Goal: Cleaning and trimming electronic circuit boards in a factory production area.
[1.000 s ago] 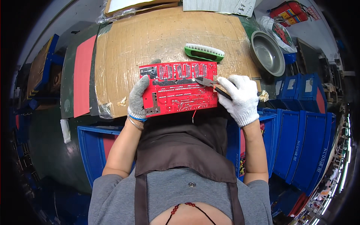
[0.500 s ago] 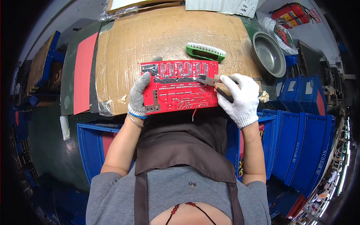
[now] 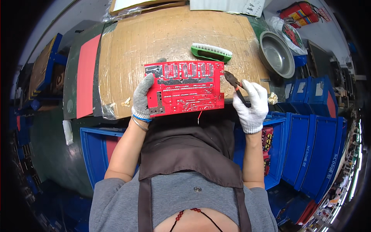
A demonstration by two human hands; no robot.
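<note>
- The red circuit board [image 3: 184, 88] lies flat over the near edge of the cardboard-covered bench [image 3: 127, 42], its solder side up, with silver tracks running along its far half.
- The left hand [image 3: 142, 97], in a grey knit glove with a blue cuff, is closed on the board's left edge: the fingers reach up along that side and one fingertip shows above the far left corner.
- The right hand [image 3: 252, 105], in a white knit glove, sits just to the right of the board, apart from it, and is wrapped around the handles of a pair of pliers [image 3: 234, 84].
- The pliers point up and to the left, and their dark tip sits at the board's far right corner; whether it touches the board cannot be told.
- So the board sits between the two hands, gripped on the left and met by the tool on the right.
- A short red wire [image 3: 199, 115] hangs from the board's near edge over the person's brown apron [image 3: 185, 150].
- A green brush with white bristles [image 3: 211, 52] lies on the cardboard just beyond the board.
- A round metal bowl [image 3: 276, 54] stands to the right of the brush.
- Blue plastic bins [image 3: 309, 127] stand to the right below the bench.
</note>
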